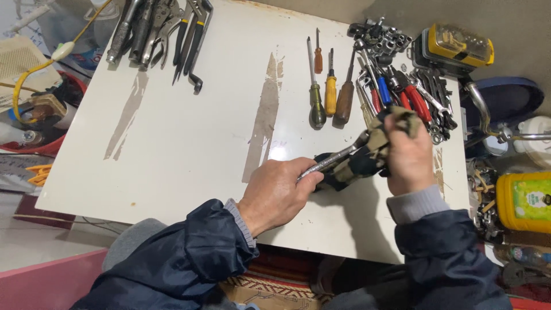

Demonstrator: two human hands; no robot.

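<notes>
My left hand (275,192) grips one end of a shiny metal wrench (332,161) held just above the white table (189,143). My right hand (408,155) is closed on a camouflage-patterned rag (373,150) that wraps around the wrench's far end. Both hands are over the near right part of the table. The wrench's far end is hidden inside the rag.
Screwdrivers (330,92) lie at the back middle, pliers and wrenches (160,31) at the back left, sockets and spanners (402,86) at the back right. A yellow bit case (459,45) and a yellow container (525,201) sit off the right edge. A red tub (43,115) stands left.
</notes>
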